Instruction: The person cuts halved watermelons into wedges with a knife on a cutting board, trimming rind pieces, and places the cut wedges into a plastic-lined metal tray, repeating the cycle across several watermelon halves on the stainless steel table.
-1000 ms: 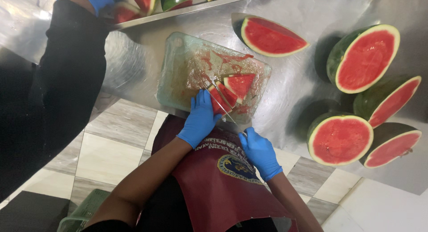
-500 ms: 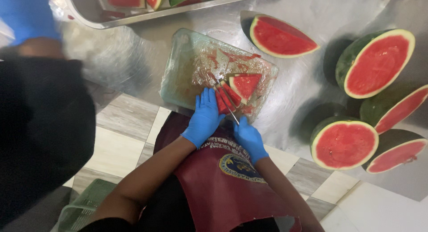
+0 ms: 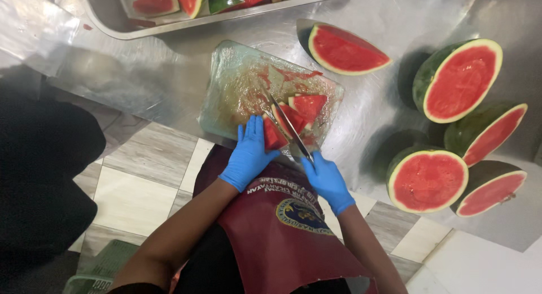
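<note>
Knife (image 3: 289, 126) now angled across slices (image 3: 293, 116), watermelon halves (image 3: 458, 79) beside, tray (image 3: 169, 23) beyond

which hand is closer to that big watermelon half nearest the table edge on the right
Right. The right hand, gripping the knife, sits just left of that watermelon half; the left hand is farther off, pressing slices on the cutting board.

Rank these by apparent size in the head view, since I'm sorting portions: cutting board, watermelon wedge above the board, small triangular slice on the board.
1. cutting board
2. watermelon wedge
3. small triangular slice

All lie on the same counter, so nearness hardly matters.
</note>
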